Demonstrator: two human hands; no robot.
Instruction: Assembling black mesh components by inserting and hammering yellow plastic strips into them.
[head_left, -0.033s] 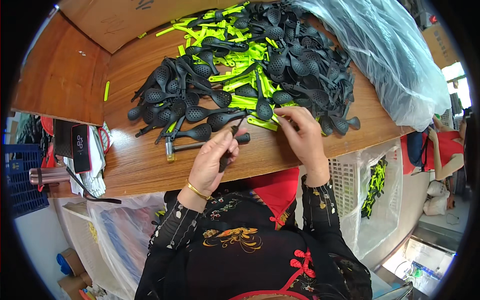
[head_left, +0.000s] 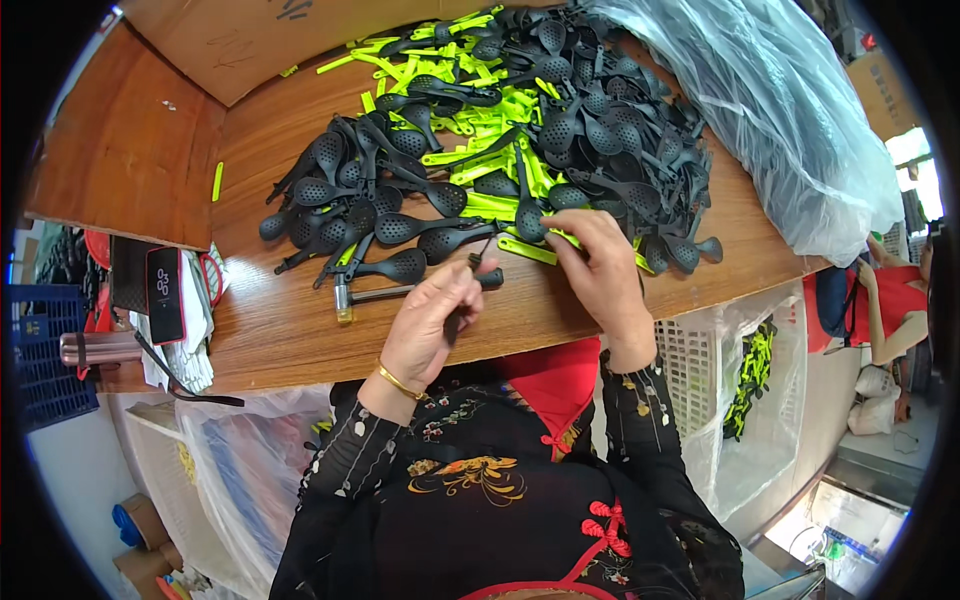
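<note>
A big heap of black slotted spoon heads [head_left: 560,130] mixed with lime-green handles [head_left: 480,165] covers the wooden table [head_left: 300,340]. My left hand [head_left: 430,325] is closed around a small black piece at the table's near edge, just right of a small hammer [head_left: 375,294] lying flat. My right hand [head_left: 597,270] reaches into the heap's near edge. Its fingertips pinch a black spoon [head_left: 528,222] that lies over a green handle [head_left: 527,250]. What exactly the left fingers hold is mostly hidden.
A large clear plastic bag [head_left: 790,130] lies at the table's right end and cardboard [head_left: 220,40] at the far left. A dark phone [head_left: 164,294] sits at the left edge. A white basket [head_left: 700,370] with green handles stands below. Another person [head_left: 885,300] is at the right.
</note>
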